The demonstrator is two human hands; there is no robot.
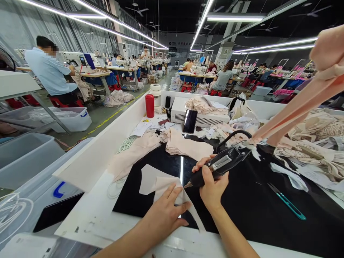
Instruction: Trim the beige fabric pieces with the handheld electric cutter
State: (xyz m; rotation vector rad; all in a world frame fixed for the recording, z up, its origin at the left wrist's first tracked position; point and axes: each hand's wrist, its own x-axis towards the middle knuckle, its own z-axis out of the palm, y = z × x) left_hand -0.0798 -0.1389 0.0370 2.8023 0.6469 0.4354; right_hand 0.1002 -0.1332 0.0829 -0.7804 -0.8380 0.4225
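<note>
My left hand [167, 208] lies flat with its fingers spread, pressing on a small beige fabric piece [162, 183]. Under it is a larger pale cut piece [147, 179] with curved edges, on a glossy black board [249, 211]. Wrapped round a black corded handheld tool [221, 163] with a narrow pointed tip is my right hand [213, 188]. The tip is at the fabric's right edge, close to my left fingers; whether it touches I cannot tell. A stack of beige fabric pieces [185, 145] lies just beyond.
Teal thread snips [288, 204] lie at right, near heaped fabric [317, 143]. A phone [190, 121] leans on a white vented box [176, 111]. Peach fabric strips [292, 111] stretch from the tool's rear to the upper right. A red cup [149, 105] stands at back left.
</note>
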